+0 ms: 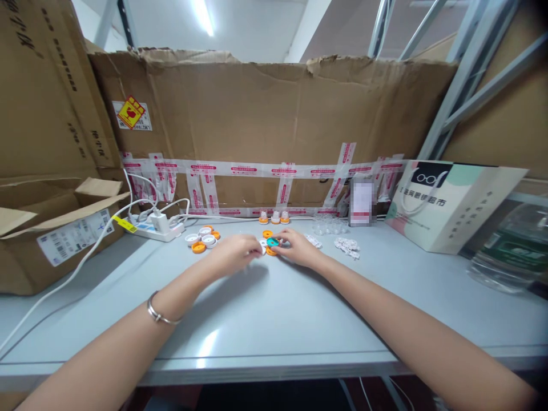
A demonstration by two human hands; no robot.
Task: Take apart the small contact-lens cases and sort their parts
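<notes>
Over the middle of the table my right hand (pixel 297 248) has its thumb and fingers around the edge of a small round teal piece (pixel 273 242). Orange round pieces (pixel 268 234) show just behind and in front of it. A white round piece (pixel 263 245) lies on its left, close to the fingertips of my left hand (pixel 235 252). That hand is closed in a pinch, slightly blurred, and I cannot make out what is in it. Farther left sits a group of white and orange round caps (pixel 198 247).
Three orange-and-white pieces (pixel 274 217) stand by the taped cardboard (pixel 265 114) at the back. Clear small parts (pixel 331 225) and white parts (pixel 346 246) lie right. A power strip (pixel 156 229), open carton (pixel 55 228), paper bag (pixel 449 211) and large bottle (pixel 511 248) flank the table.
</notes>
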